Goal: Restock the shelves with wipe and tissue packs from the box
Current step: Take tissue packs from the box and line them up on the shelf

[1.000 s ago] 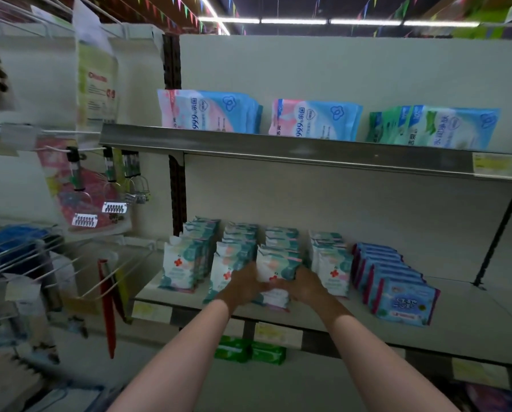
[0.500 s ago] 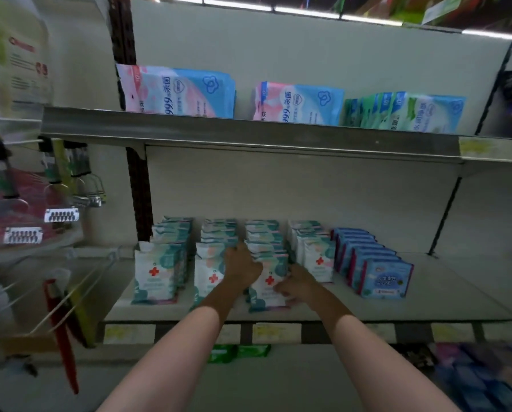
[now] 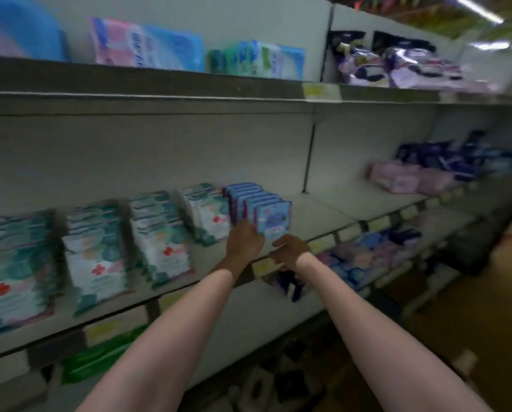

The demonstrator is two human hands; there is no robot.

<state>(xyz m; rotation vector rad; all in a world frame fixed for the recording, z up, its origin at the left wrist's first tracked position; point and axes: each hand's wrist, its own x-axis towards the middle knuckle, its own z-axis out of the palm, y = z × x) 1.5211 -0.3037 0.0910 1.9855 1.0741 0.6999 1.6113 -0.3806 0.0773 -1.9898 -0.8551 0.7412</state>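
Grey metal shelf [image 3: 317, 209] holds our wipe packs [image 3: 97, 257] with red crosses; writing is too blurry. Our left hand [image 3: 244, 242] touches the blue packs [image 3: 266, 215]; its grip we cannot tell. Our right hand [image 3: 290, 252] is curled just below them.

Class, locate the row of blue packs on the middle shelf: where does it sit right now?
In the head view, the row of blue packs stands centre-frame on the middle shelf, just right of the teal red-cross packs, with the left hand at its front.

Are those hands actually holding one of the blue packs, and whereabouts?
Both hands are at the front blue pack: left hand against its left side, right hand at its bottom edge. Blur hides whether either truly grips it.
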